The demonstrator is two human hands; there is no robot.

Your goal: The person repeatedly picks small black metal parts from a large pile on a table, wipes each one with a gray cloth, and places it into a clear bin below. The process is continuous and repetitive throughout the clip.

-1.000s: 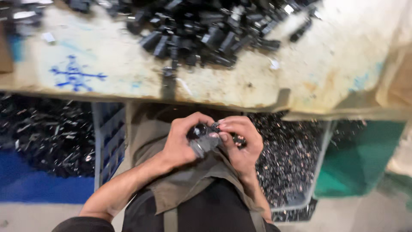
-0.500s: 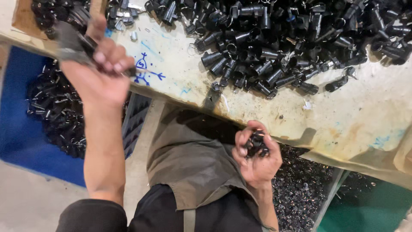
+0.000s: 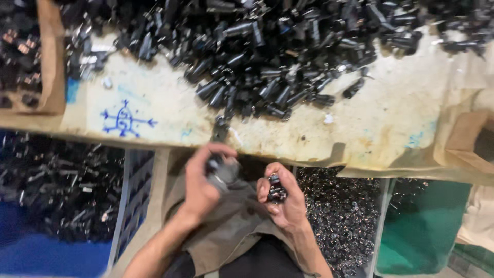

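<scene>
My left hand (image 3: pixel 201 181) is closed around a dark cylindrical part (image 3: pixel 220 171) just below the worn table edge (image 3: pixel 288 149). My right hand (image 3: pixel 280 198) cups a small cluster of tiny black metal pieces (image 3: pixel 276 189) in its curled fingers, close to my lap. The two hands sit about a hand's width apart over my olive apron (image 3: pixel 231 231). A big heap of black cylindrical parts (image 3: pixel 267 56) covers the far side of the table above both hands.
A cardboard box (image 3: pixel 49 62) with dark parts stands at the table's left end. Below the table lie a blue crate (image 3: pixel 135 195), a heap of black parts on blue sheeting (image 3: pixel 46 190), a bin of small shiny pieces (image 3: pixel 339 216) and a green container (image 3: pixel 422 226).
My left hand has come back from the upper left of the table down to my lap, now holding a dark part near the right hand. The right hand stayed low with its pieces.
</scene>
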